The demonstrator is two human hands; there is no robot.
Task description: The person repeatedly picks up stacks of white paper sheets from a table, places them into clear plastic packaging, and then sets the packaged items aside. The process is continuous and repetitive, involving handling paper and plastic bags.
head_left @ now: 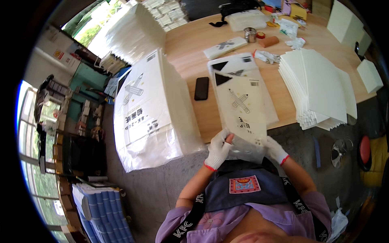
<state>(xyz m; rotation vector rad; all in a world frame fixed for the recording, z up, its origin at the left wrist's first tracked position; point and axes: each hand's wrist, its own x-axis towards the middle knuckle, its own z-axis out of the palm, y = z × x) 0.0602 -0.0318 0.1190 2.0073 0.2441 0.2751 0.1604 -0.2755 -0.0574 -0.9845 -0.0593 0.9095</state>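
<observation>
In white knit gloves with red cuffs, both my hands are at the near end of a clear plastic bag of drawing paper (242, 115). A pencil picture, dark print and a black corner mark its front. My left hand (219, 150) pinches the near left edge, a bare fingertip showing. Closed at the near right corner is my right hand (276, 150), its fingertips partly hidden by the plastic. This pack's far end rests over another bagged pack (267, 103) on the table. To the left rises a tall stack of similar packs (139, 105), and a black phone (201, 88) lies between.
Fanned white paper stacks (316, 85) overhang the wooden table (184, 44) on the right. Farther back are a long pack (225, 47), a metal canister (250, 35), a brown roll (268, 41) and loose gloves (266, 56). Blue-white bundles (103, 206) stand on the floor at left.
</observation>
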